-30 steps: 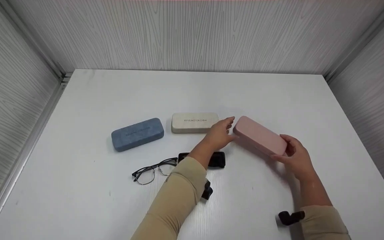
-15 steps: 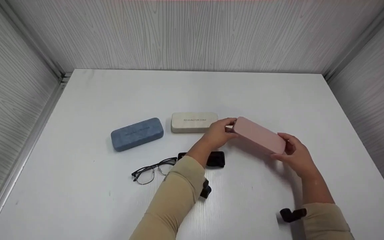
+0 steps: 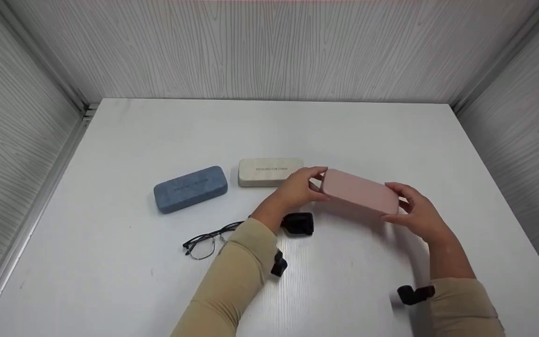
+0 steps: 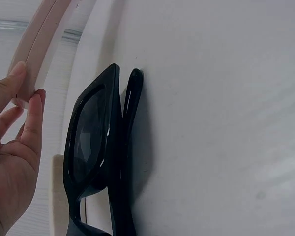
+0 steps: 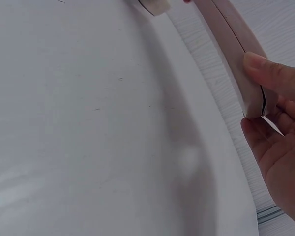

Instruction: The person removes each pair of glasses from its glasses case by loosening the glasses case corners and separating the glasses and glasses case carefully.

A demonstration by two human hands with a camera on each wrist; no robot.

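A pink glasses case (image 3: 360, 189) is held off the table between both hands, its lid closed. My left hand (image 3: 295, 187) grips its left end, thumb on the near side, as the left wrist view also shows. The right end is pinched by my right hand (image 3: 419, 215); in the right wrist view the thumb presses on the case (image 5: 231, 44) by its seam. Beneath the left forearm lie black sunglasses (image 4: 91, 132), partly hidden in the head view. Thin-framed eyeglasses (image 3: 204, 243) rest beside them, also partly covered by the arm.
A cream glasses case (image 3: 267, 173) stands closed just behind the left hand. Farther left sits a blue glasses case (image 3: 191, 188), also closed. All are on a white table (image 3: 124, 140) with panelled walls at its back and sides.
The left hand has closed onto the left end of the pink case, which it was just short of before. The case has turned to lie more level across and shifted slightly left.
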